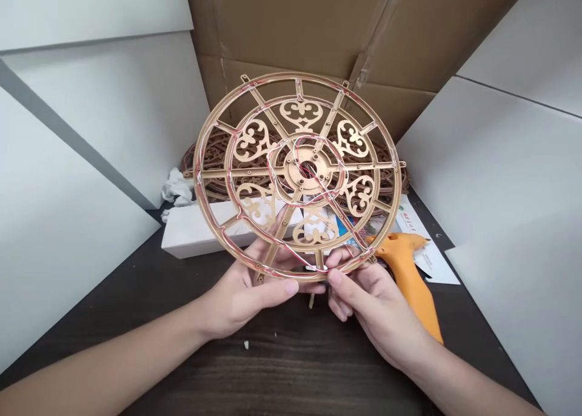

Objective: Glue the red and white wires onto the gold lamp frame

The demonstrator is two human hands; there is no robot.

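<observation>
The wheel (294, 172) is held up over the table (182, 319), its near edge gripped by the left hand (240, 298) and pinched by the right hand (368, 295), with wires (230, 179) already laid around it but some loops (268, 161) seemingly left loose near the middle.

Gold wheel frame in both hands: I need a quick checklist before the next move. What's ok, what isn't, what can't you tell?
1. Left hand supporting the gold wheel frame: ok, at the lower rim.
2. Right hand on the frame: ok, thumb and fingertips at the lower rim, right of the left hand.
3. Red and white wires tucked flat: not ok, loops lie loose around the hub.
4. Wire joints sound: cannot tell, too small.
5. Orange glue gun heated: cannot tell; neither hand holds it.
6. Work area free of scraps: not ok, a small pale scrap lies on the dark tabletop.
</observation>
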